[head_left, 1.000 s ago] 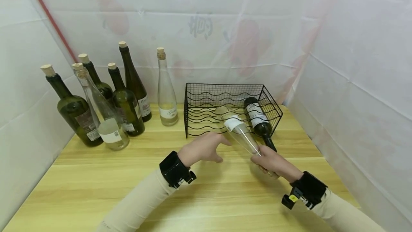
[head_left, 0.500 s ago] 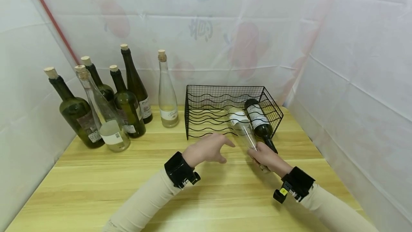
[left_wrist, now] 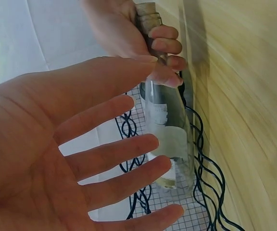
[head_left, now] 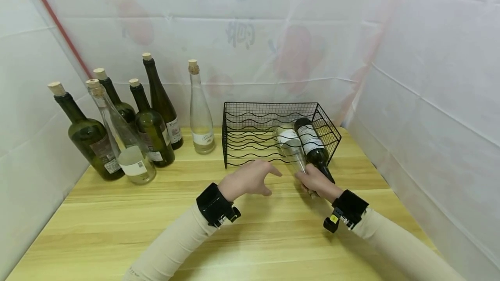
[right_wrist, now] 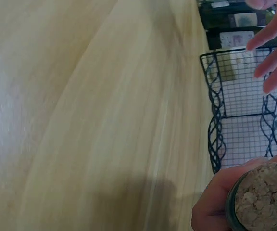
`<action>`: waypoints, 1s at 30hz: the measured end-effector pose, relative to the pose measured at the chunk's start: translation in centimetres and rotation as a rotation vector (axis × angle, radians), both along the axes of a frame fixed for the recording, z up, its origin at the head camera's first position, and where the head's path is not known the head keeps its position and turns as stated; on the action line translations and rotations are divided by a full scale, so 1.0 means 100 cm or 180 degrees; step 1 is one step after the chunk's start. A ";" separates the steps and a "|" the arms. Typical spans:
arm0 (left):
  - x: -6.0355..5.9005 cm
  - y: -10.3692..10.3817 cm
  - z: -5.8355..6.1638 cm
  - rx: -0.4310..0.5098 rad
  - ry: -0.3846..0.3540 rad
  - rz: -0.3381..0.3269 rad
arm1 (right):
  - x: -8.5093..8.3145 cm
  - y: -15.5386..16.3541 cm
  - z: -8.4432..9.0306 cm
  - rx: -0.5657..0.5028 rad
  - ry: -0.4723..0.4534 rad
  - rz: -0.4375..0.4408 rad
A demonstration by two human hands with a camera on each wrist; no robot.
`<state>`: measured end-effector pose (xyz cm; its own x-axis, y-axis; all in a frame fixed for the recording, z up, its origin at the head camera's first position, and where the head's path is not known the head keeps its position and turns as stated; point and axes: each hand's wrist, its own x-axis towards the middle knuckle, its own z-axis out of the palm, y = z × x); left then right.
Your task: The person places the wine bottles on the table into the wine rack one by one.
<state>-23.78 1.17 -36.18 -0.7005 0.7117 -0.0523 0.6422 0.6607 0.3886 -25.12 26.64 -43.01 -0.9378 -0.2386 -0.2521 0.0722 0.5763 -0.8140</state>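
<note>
My right hand [head_left: 314,180] grips the neck of a clear glass wine bottle [head_left: 291,144], whose labelled base end lies in the black wire wine rack [head_left: 250,161]. In the right wrist view the bottle's cork [right_wrist: 265,198] faces the camera above the curled fingers. Right beside it in the rack lies a dark wine bottle [head_left: 311,140], its neck pointing toward me. My left hand [head_left: 248,179] hovers at the rack's front edge with fingers spread and nothing in it; the left wrist view shows its relaxed fingers [left_wrist: 114,149] in front of the clear bottle.
On the left stand several corked bottles, among them a green bottle [head_left: 91,142], a leaning clear bottle [head_left: 134,164] and a tall brown-green one [head_left: 162,101]. Another clear bottle [head_left: 202,120] stands just left of the rack. White sheeting [head_left: 175,34] encloses the wooden table [head_left: 250,246].
The right hand has moved left and slightly away from me, bringing the clear bottle deeper into the rack and closer alongside the dark bottle. The left hand has barely moved.
</note>
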 end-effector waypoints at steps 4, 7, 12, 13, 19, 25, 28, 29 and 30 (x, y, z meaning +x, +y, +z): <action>0.001 -0.001 0.001 -0.0040 0.0009 0.0017 | -0.002 0.001 -0.002 -0.0005 -0.0049 0.0039; 0.001 -0.001 0.001 -0.0066 0.0071 0.0035 | -0.004 0.001 -0.003 -0.0016 -0.0061 0.0048; 0.001 -0.002 0.000 -0.0067 0.0096 0.0037 | -0.007 0.000 -0.006 -0.0024 -0.0072 0.0051; 0.001 -0.002 0.000 -0.0060 0.0082 0.0034 | -0.007 -0.001 -0.007 -0.0024 -0.0100 0.0043; 0.002 -0.003 -0.002 -0.0039 0.0005 0.0076 | -0.007 -0.005 -0.012 -0.0212 -0.0248 -0.0021; 0.003 -0.003 -0.003 -0.0061 0.0053 0.0082 | -0.007 -0.015 -0.014 -0.0281 -0.0341 -0.0193; 0.003 -0.003 -0.003 -0.0069 0.0060 0.0071 | -0.007 -0.018 -0.014 -0.0290 -0.0441 -0.0198; 0.003 -0.004 -0.003 -0.0071 0.0054 0.0070 | -0.008 -0.018 -0.013 -0.0288 -0.0446 -0.0184; 0.003 -0.004 -0.003 -0.0075 0.0055 0.0071 | -0.008 -0.018 -0.013 -0.0299 -0.0436 -0.0157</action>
